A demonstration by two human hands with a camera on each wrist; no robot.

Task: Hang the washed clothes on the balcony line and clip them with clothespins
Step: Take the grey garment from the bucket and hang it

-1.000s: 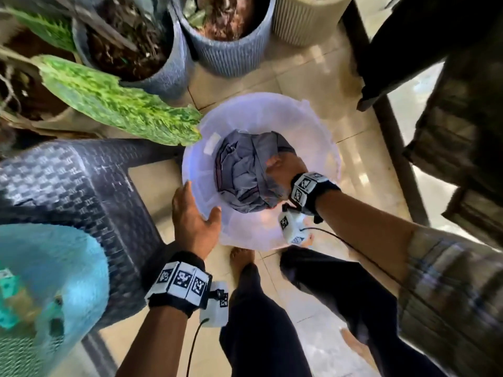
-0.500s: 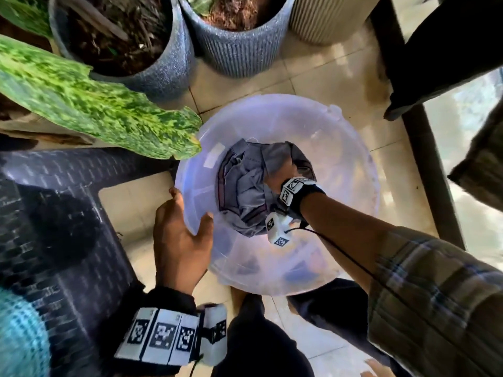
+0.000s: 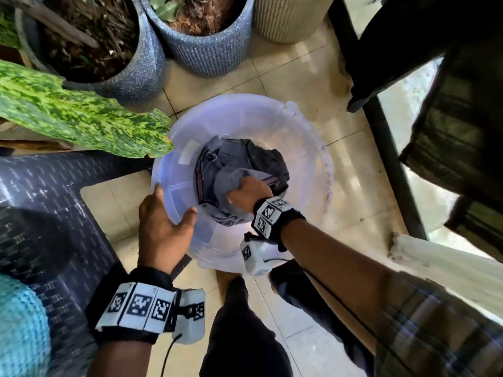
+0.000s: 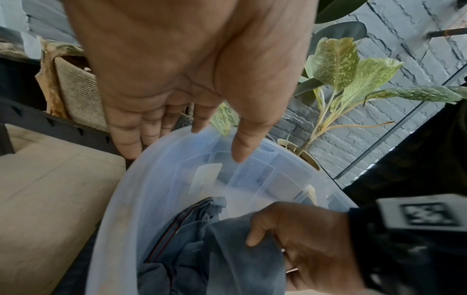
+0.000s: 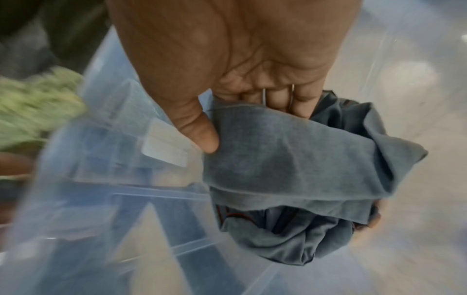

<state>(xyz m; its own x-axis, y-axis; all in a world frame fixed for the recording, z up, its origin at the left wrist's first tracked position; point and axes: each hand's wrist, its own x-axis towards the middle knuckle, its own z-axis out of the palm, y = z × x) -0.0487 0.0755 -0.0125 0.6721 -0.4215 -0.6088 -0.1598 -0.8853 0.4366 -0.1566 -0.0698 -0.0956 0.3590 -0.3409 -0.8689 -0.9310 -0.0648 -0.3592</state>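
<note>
Looking down from the head cam, there's a big translucent bucket [image 3: 307, 148] sitting on the tiled balcony floor [image 3: 285, 77], pretty much dead centre. The washed stuff is in it: a crumpled grey garment [image 3: 231, 164] with a thin red-and-dark trim line, bunched up at the bottom.

The right hand [image 3: 249, 193] comes in from about 4 o'clock and is down inside the bucket. In the right wrist view the thumb [image 5: 199, 131] is pressed onto a folded flap of the grey cloth and the other fingers [image 5: 275, 99] are curled behind it, so it's pinching that fold. The rest of the garment hangs bunched below the hand.

The left hand [image 3: 163, 227] is at the bucket's 8 o'clock edge. The thumb sits just inside the rim and the fingers go down the outside wall, loosely together and fairly straight, cupping the rim rather than clenching it. The left wrist view shows the same thing: thumb tip over the inner wall, fingers outside.

Around it: a speckled blue-grey plant pot [image 3: 128, 63] at 11 o'clock, another one [image 3: 206, 50] at 12, and a ribbed cream pot [image 3: 288, 20] next to that. A big mottled green leaf [image 3: 81, 115] pokes over the bucket's 10 o'clock edge. A dark woven chair [image 3: 46, 202] sits at 9 o'clock. Dark checked clothes [image 3: 457, 126] hang over at 3 o'clock.
</note>
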